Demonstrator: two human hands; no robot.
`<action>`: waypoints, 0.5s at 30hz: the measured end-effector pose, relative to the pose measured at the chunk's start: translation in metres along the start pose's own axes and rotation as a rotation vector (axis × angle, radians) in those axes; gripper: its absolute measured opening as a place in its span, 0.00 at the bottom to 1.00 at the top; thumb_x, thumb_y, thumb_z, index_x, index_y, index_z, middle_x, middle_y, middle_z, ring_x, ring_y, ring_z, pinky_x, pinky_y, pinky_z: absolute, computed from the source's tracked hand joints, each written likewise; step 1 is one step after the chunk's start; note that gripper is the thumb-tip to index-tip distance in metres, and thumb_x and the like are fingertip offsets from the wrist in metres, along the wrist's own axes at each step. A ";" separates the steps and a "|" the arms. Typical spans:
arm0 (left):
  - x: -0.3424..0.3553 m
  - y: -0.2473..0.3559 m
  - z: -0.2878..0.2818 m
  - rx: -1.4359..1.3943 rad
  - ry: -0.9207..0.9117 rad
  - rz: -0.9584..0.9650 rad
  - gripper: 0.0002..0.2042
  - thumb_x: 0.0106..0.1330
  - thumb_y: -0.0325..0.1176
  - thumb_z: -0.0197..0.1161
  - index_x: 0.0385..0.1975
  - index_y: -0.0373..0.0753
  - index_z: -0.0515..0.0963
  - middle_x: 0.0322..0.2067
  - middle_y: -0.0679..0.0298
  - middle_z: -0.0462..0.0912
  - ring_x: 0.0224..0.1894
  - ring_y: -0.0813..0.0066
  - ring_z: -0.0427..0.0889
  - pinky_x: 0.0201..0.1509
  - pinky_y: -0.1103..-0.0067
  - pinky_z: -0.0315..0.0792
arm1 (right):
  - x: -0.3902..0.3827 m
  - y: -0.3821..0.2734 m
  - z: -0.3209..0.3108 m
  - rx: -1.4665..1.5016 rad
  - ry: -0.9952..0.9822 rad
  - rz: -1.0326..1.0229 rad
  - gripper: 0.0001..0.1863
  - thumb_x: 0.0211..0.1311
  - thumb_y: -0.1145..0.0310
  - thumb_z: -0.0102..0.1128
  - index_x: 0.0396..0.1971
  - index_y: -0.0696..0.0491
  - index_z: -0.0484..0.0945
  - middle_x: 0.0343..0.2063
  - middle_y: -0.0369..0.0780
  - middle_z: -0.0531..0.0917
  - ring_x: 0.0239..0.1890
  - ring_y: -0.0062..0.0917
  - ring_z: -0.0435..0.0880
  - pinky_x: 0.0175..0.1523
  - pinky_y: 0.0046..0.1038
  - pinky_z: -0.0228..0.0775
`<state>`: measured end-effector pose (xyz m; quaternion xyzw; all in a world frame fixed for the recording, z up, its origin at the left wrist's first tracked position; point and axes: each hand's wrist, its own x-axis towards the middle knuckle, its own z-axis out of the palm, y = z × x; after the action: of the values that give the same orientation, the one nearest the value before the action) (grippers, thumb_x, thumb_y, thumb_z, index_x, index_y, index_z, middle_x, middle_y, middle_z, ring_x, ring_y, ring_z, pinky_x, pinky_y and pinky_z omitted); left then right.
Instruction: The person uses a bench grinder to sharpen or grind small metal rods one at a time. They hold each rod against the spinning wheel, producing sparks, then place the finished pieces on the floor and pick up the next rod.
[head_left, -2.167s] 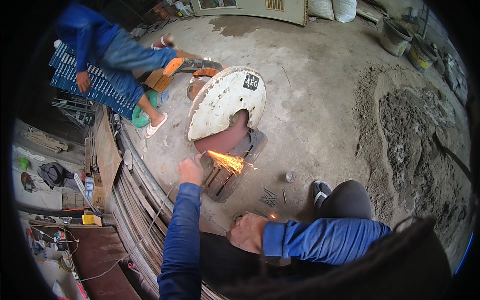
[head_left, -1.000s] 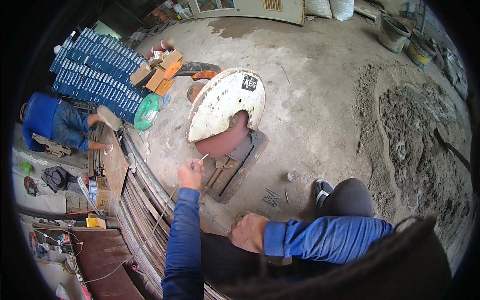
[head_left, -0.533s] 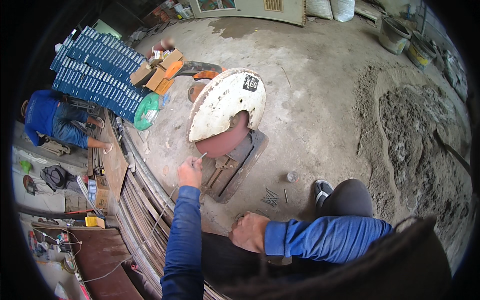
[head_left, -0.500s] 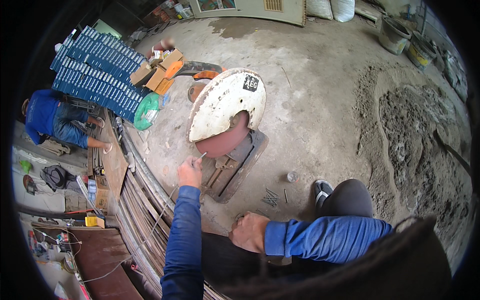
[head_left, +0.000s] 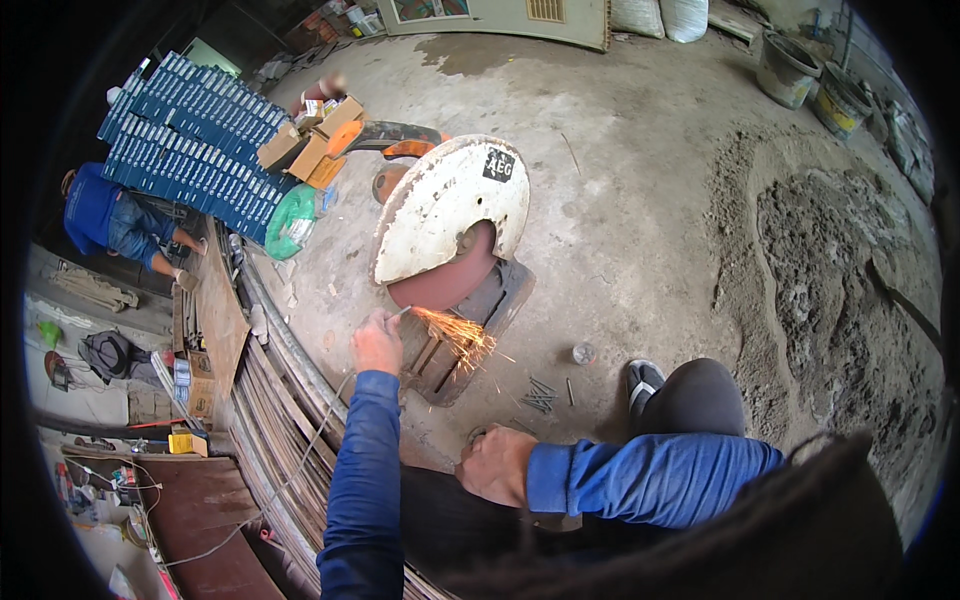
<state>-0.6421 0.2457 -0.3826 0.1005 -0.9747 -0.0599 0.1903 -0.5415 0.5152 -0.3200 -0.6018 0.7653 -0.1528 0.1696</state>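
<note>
In my left hand (head_left: 377, 343), the fingers pinch a thin metal rod, its tip (head_left: 405, 310) against the lower edge of the reddish-brown cutting disc (head_left: 448, 283). Orange sparks (head_left: 458, 337) spray from that contact down and to the right. A worn white guard (head_left: 440, 215) covers the disc's upper part on the chop saw, above a dark metal base (head_left: 500, 315). Closer to me, my right hand (head_left: 497, 465) is closed, resting by my dark-clothed leg; what its fingers hold, if anything, is hidden. Several thin metal rods (head_left: 540, 395) lie on the floor beyond it.
Near the rods stands a small round container (head_left: 584, 353). Long pipes (head_left: 290, 430) run along my left side. Behind them are stacked blue boxes (head_left: 195, 145), open cartons (head_left: 318, 150) and a bent-over person (head_left: 115, 220). Sandy rubble (head_left: 840, 270) and buckets (head_left: 788, 70) lie right.
Sparks now fly from the disc where the rod in my left hand meets it; before there were none. My right hand has hardly moved. The other person has shifted slightly.
</note>
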 end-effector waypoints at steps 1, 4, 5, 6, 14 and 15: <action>0.000 0.001 0.000 0.010 0.011 0.002 0.07 0.61 0.36 0.65 0.28 0.40 0.78 0.28 0.52 0.83 0.32 0.50 0.82 0.37 0.61 0.73 | 0.000 0.000 0.001 0.012 -0.018 -0.004 0.12 0.54 0.64 0.55 0.33 0.53 0.84 0.33 0.43 0.86 0.39 0.34 0.86 0.44 0.35 0.76; 0.000 0.006 -0.002 0.036 0.025 0.010 0.07 0.61 0.36 0.65 0.28 0.40 0.78 0.28 0.53 0.83 0.32 0.50 0.82 0.36 0.61 0.74 | 0.000 0.001 0.002 0.052 -0.007 -0.006 0.12 0.54 0.64 0.56 0.33 0.53 0.84 0.33 0.43 0.85 0.39 0.34 0.86 0.44 0.35 0.76; 0.000 0.007 -0.003 0.047 0.032 0.018 0.07 0.61 0.36 0.65 0.28 0.40 0.78 0.27 0.53 0.83 0.32 0.50 0.82 0.36 0.61 0.74 | 0.000 0.001 0.002 0.043 -0.003 -0.007 0.12 0.54 0.64 0.56 0.33 0.53 0.84 0.33 0.42 0.85 0.39 0.34 0.86 0.44 0.35 0.76; 0.000 0.008 -0.003 0.048 0.025 0.010 0.07 0.61 0.36 0.65 0.28 0.40 0.78 0.27 0.53 0.83 0.31 0.50 0.82 0.36 0.61 0.74 | 0.000 0.001 0.002 0.033 0.001 -0.009 0.12 0.54 0.64 0.56 0.33 0.53 0.84 0.33 0.42 0.85 0.39 0.34 0.86 0.45 0.35 0.76; 0.002 0.013 -0.010 0.085 -0.016 -0.016 0.07 0.61 0.36 0.65 0.28 0.39 0.78 0.27 0.51 0.83 0.31 0.50 0.82 0.36 0.61 0.74 | -0.003 -0.001 0.000 -0.004 0.042 0.020 0.10 0.52 0.65 0.59 0.31 0.50 0.87 0.31 0.38 0.87 0.38 0.31 0.87 0.40 0.33 0.78; 0.000 0.014 -0.013 0.053 -0.040 -0.014 0.08 0.61 0.36 0.65 0.28 0.39 0.78 0.27 0.51 0.83 0.31 0.50 0.82 0.36 0.61 0.74 | -0.003 0.000 0.001 0.046 0.047 0.015 0.10 0.52 0.65 0.58 0.30 0.51 0.85 0.29 0.39 0.86 0.36 0.32 0.87 0.41 0.34 0.77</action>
<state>-0.6399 0.2586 -0.3687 0.1110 -0.9788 -0.0372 0.1678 -0.5403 0.5184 -0.3211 -0.5882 0.7699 -0.1832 0.1664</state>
